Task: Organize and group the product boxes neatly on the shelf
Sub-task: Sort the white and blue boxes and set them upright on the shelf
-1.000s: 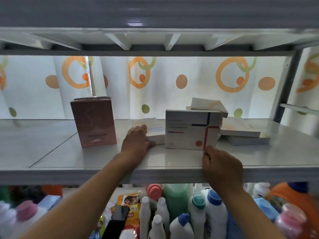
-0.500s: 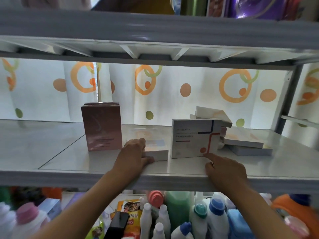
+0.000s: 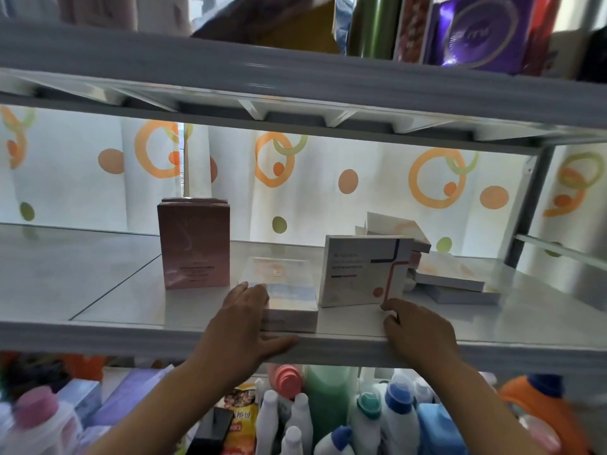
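Observation:
A flat pale box (image 3: 289, 290) lies near the front edge of the white shelf (image 3: 98, 300). My left hand (image 3: 244, 320) grips its left end, fingers on top and thumb along the shelf's front lip. A white box with a red and blue line pattern (image 3: 361, 272) stands upright to its right. My right hand (image 3: 415, 326) touches that box's lower right corner with its fingertips. A pink box (image 3: 193, 244) stands upright on the left. Flat white boxes (image 3: 450, 277) lie stacked at the right, and one more white box (image 3: 399, 229) leans behind the standing box.
A shelf board (image 3: 295, 77) runs overhead with a purple package (image 3: 483, 31) and other goods on it. Below the shelf stand several bottles (image 3: 361, 418) and an orange jug (image 3: 538, 408). A metal post (image 3: 532, 198) rises at the right. A patterned curtain hangs behind.
The flat pale box has slid forward to the shelf's front edge under my left hand. My right hand has stayed at the standing box's corner. The view has tilted upward.

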Available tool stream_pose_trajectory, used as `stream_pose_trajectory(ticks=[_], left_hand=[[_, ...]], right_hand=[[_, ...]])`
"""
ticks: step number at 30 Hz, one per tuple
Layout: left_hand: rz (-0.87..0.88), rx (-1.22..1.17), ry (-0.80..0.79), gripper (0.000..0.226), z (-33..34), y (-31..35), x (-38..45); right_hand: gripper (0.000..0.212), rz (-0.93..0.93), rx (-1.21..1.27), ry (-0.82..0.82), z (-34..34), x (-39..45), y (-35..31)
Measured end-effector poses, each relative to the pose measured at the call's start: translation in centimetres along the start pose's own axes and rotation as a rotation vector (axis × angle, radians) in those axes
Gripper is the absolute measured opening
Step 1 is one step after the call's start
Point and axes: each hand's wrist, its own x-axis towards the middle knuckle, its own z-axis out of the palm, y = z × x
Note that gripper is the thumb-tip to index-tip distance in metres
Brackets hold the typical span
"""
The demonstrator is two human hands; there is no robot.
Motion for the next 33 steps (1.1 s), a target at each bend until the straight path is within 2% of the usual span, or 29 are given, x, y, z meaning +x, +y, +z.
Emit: stream_pose_trajectory(ticks=[5,8,10,14,19,22,26,33], left_hand=[[-0.031,0.006,0.015,0.059,-0.1,0.2,-0.6],[-0.064,-0.038,-0.001,0.055,-0.5,0.3,-0.5],[-0.096,-0.092,0.007,0.053,-0.7,0.2,-0.1],[-0.159,-0.157,0.099,0.059,-1.2,0.6,0.1],[-0.069,-0.085,0.142,0.058,-2.1,1.6,-1.2],[0.027,0.043,0.205,0.047,-2.4,1.9,-1.5],[0.068,0.042,0.282,0.044,-2.9,2.8,-0.9],[0.176,0.090,0.317,0.041,-7.4,4.5,-0.2]], right_hand=[[0.025,-0.003,0.146,0.022,0.0,-1.1,-2.7],[0.025,-0.091,0.410,-0.121,-0.5,-1.6,-6.2],[0.035,-0.108,0.467,-0.215,-0.5,-1.5,-8.2],[0.037,-0.028,0.671,-0.226,-0.1,-1.4,-9.8],[0.037,0.047,0.911,-0.120,-0.3,-2.5,-10.4],[0.034,0.075,1.005,-0.098,-1.1,-3.3,-10.8],[0.035,0.126,1.124,-0.091,-2.1,-3.6,-10.6],[0.034,0.080,1.154,-0.064,-4.4,-4.2,-9.5]])
